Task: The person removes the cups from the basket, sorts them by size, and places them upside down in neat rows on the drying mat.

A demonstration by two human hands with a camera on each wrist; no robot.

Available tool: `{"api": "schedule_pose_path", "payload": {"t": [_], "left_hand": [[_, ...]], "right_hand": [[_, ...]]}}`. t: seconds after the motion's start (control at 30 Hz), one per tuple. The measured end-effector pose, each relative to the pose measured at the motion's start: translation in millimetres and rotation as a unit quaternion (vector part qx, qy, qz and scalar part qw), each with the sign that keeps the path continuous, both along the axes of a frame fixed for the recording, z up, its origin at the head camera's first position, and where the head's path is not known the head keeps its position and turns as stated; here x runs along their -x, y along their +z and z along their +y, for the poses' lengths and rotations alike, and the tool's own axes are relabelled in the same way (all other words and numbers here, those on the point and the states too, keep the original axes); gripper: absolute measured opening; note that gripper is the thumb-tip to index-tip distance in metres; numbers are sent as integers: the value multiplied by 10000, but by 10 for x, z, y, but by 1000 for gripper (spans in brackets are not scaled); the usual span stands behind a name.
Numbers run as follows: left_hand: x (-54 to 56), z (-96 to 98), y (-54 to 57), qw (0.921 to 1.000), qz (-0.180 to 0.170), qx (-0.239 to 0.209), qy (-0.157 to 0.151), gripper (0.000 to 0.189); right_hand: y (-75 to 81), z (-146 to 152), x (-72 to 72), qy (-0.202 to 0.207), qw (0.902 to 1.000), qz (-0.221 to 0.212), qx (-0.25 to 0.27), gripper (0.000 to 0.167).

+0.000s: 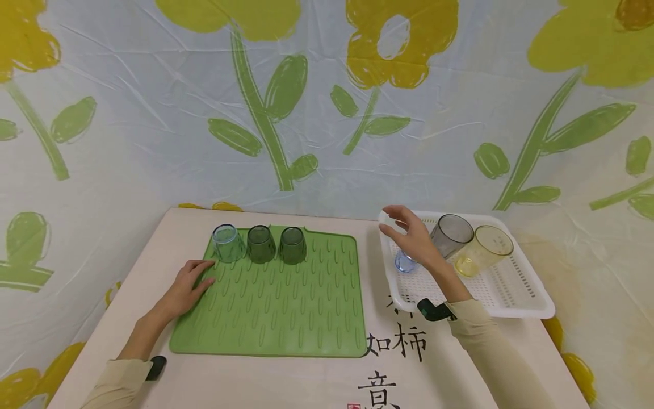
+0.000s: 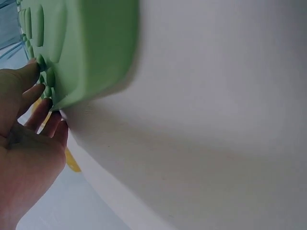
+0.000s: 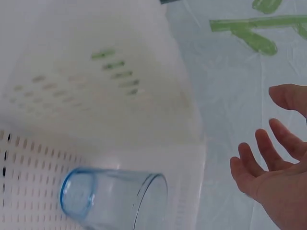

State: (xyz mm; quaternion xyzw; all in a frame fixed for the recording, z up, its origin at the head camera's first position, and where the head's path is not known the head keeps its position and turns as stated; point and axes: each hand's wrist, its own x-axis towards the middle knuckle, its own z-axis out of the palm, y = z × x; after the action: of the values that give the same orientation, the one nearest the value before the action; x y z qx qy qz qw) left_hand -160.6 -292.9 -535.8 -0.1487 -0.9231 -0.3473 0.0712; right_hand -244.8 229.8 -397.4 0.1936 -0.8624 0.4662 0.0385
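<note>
One round, clear-blue tumbler (image 3: pixel 115 199), likely slick, fragile glass, suits a side grip. Right hand (image 1: pixel 413 241) and left hand (image 1: pixel 184 289) have relaxed, empty fingers.

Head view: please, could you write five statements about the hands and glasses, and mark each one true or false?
1. Three glasses stand in a row on the green mat. True.
2. The left hand is at the mat's left edge. True.
3. The right hand holds a glass. False: it holds nothing.
4. The white basket is to the right of the mat. True.
5. The basket contains only one glass. False: it contains a gray glass, a yellow glass and a blue glass.
</note>
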Motion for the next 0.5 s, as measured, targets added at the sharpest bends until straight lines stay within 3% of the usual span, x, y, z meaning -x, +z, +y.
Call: {"api": "schedule_pose_path", "payload": {"t": [0.23,0.5], "left_hand": [[-10,-14,5,9999,-114,-36,14,44],[-7,-16,-13,10000,49,-63,-22,43]], "right_hand": [[-22,205,16,-194,9990,-166,-364,46],[-33,332,20,-275,9918,-544,-1126,50]]}}
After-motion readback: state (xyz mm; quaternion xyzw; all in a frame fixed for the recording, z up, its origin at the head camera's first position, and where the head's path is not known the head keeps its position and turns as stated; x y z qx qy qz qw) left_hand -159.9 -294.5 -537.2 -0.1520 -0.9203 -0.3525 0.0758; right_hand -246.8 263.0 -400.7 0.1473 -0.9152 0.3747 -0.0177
